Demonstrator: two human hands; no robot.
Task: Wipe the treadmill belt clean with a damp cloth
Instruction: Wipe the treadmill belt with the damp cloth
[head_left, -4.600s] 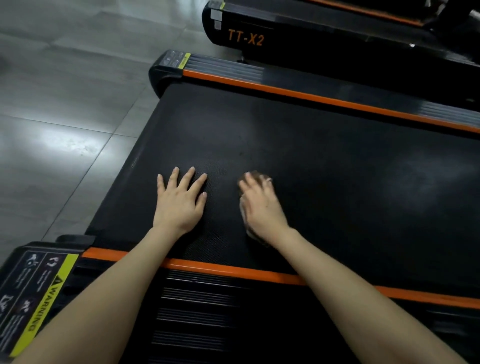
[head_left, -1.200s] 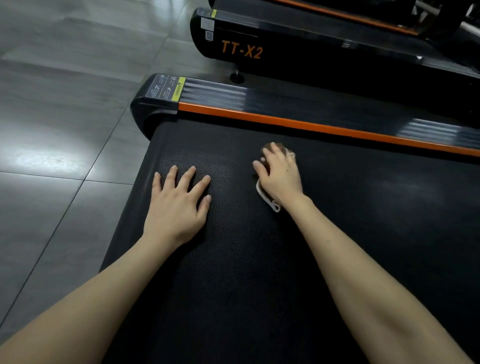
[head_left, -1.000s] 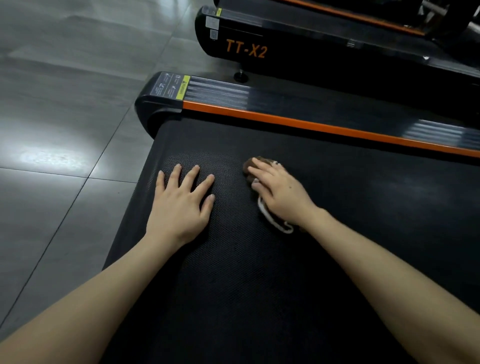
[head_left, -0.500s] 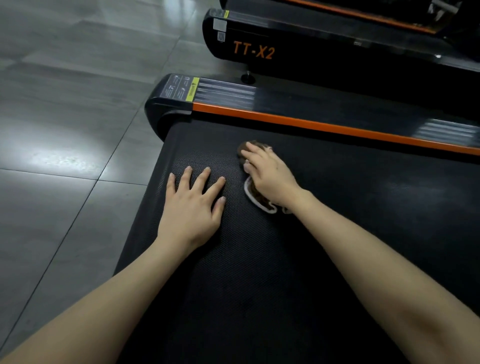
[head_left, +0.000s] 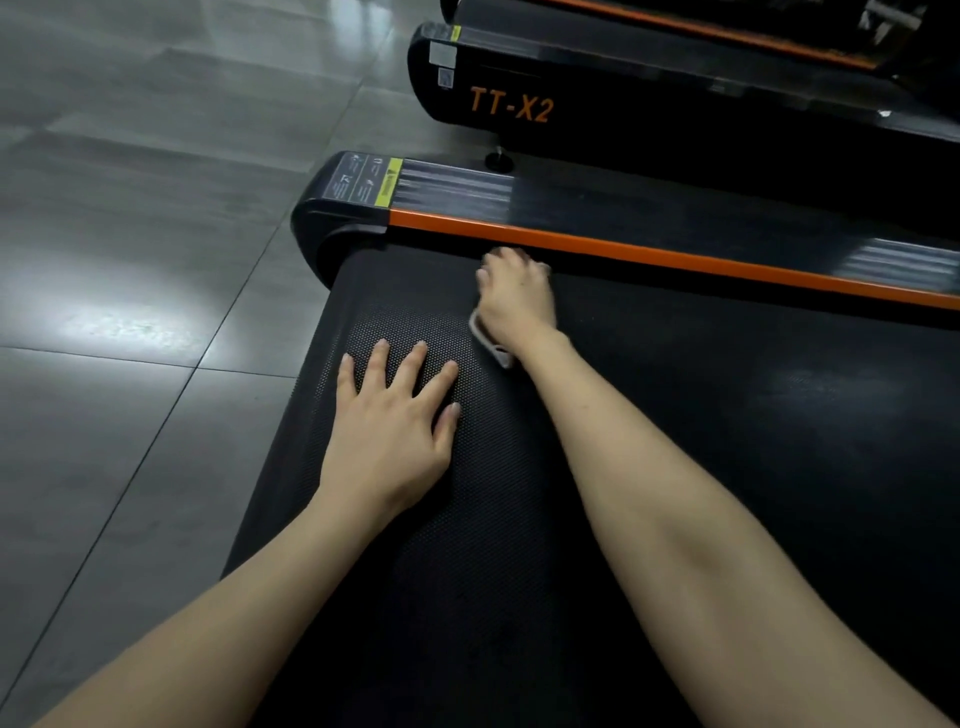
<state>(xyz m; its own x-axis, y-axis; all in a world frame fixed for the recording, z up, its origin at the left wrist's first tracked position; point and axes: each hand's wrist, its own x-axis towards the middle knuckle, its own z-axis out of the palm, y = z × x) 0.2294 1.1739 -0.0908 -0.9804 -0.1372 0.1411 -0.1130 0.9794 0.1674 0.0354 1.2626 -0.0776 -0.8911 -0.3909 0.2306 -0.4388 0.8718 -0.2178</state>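
Wiping treadmill belt.
Left hand is lying flat, fingers spread; right hand is pressing cloth flat-palmed, fingers blurred.

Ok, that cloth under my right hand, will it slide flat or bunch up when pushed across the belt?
Probably floppy: the cloth shows a thin edge curling out from under the right hand. It likely drags rather than glides, since the belt looks dimpled. Likely light: one hand nearly covers it.

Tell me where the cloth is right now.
In the head view, the cloth lies under the right hand on the belt, close to the far orange rail.
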